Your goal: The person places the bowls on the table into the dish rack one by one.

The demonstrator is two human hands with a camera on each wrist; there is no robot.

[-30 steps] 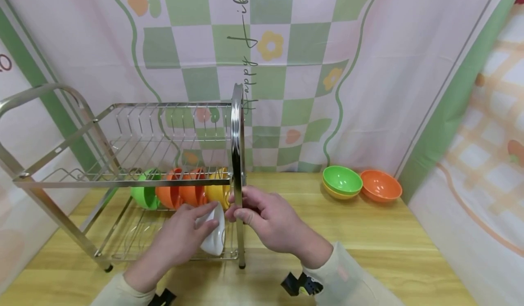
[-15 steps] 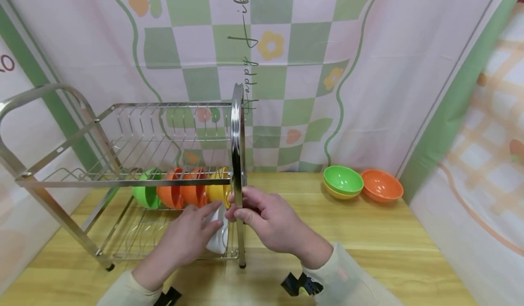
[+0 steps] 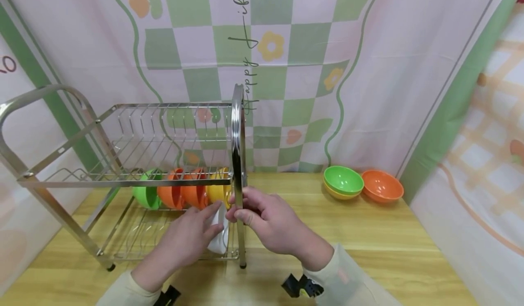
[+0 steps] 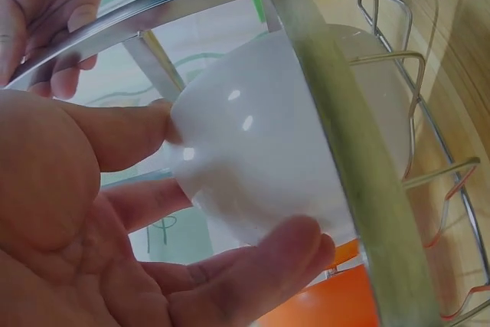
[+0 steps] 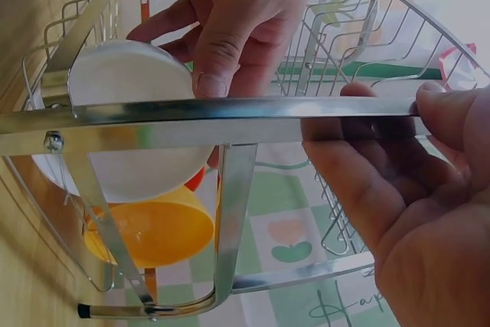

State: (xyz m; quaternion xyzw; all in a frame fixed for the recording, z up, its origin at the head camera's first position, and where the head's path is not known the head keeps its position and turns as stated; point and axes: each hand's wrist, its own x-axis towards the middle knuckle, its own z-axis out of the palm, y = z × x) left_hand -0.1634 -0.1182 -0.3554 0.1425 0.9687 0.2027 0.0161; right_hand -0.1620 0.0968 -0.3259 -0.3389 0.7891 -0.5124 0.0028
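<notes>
My left hand [image 3: 182,240] holds a white bowl [image 3: 221,240] on the lower tier of a metal dish rack [image 3: 236,137]. In the left wrist view, thumb and fingers spread around the edge of the white bowl [image 4: 253,128], which stands on its side among the wires. My right hand [image 3: 272,219] grips the rack's front right post, thumb on one side and fingers on the other in the right wrist view. Behind the white bowl, a yellow bowl [image 3: 217,193], two orange bowls [image 3: 168,198] and a green bowl [image 3: 144,197] stand tilted in a row.
At the back right of the wooden table [image 3: 348,260], a green bowl [image 3: 343,179] sits nested in a yellow bowl [image 3: 340,196], beside an orange bowl [image 3: 381,186]. The rack's upper tier [image 3: 172,140] overhangs the lower one. A patterned curtain [image 3: 286,78] hangs close behind.
My left hand and the white bowl have shifted slightly right, toward the post, mostly in the first half second. The right hand has kept its hold on the rack post.
</notes>
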